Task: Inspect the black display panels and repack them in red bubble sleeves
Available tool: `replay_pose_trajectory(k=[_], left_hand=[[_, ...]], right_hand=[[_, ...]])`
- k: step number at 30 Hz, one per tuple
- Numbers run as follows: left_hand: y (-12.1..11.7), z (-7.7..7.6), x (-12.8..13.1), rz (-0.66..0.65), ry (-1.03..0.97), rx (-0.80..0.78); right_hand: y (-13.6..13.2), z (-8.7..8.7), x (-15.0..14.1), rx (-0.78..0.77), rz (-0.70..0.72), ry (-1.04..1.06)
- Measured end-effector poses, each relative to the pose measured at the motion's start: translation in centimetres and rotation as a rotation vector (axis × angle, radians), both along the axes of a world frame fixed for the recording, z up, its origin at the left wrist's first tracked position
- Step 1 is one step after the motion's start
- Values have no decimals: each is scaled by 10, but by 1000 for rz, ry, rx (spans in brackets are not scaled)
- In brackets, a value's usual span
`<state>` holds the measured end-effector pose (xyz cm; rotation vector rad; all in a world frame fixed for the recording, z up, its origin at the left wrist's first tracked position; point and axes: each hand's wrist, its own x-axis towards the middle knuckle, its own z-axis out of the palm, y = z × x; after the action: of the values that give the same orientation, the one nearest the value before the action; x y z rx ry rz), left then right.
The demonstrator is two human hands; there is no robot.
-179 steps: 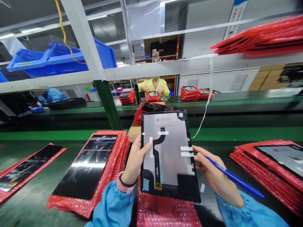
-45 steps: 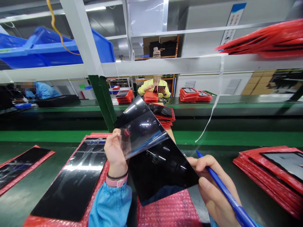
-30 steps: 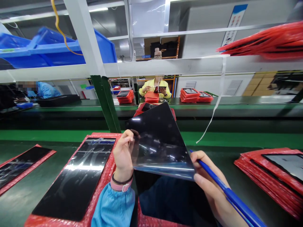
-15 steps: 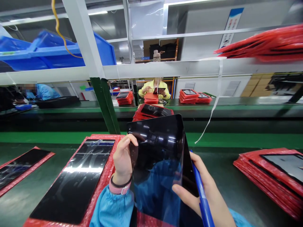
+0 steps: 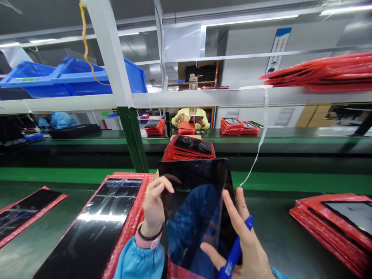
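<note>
A glossy black screen panel (image 5: 192,217) stands tilted toward me, reflecting a blue sleeve. My left hand (image 5: 154,203) is closed at its left edge, fingertips bent over the front; the panel hides part of the grip. My right hand (image 5: 252,248) is at the right side, its index finger and thumb spread over the panel's face. A blue marker pen (image 5: 236,248) rests in the right hand, crossing the palm between the fingers. A clear film seems to lie along the panel's right part. Below the panel, a bit of red bubble wrap (image 5: 184,271) shows.
Another black panel (image 5: 95,228) lies on red bubble wrap at left. Red bubble bags (image 5: 325,228) are stacked at right, and another stack (image 5: 188,149) stands ahead. A white shelf rail (image 5: 203,100) with blue bins (image 5: 78,77) crosses above. A person in yellow (image 5: 205,120) works opposite.
My right hand has shifted from gripping the panel's right edge to its front, fingers now spread and the pen tilted the other way. The left hand keeps its hold. The whole view has tipped upward.
</note>
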<state>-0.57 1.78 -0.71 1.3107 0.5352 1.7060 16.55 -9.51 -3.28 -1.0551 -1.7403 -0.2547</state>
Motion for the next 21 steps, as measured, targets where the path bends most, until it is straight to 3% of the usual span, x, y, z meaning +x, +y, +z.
replay_pose_trajectory(k=[6,13,21], left_hand=[[3,-4,-3,105,56,123],[2,-12,-7,55,169,271],[-11,-4,-2,27,310,470]], right_hand=[[-6,1,4,62,59,17],[-9,-12,3,56,55,194],[0,-22,14,95,-96,255]])
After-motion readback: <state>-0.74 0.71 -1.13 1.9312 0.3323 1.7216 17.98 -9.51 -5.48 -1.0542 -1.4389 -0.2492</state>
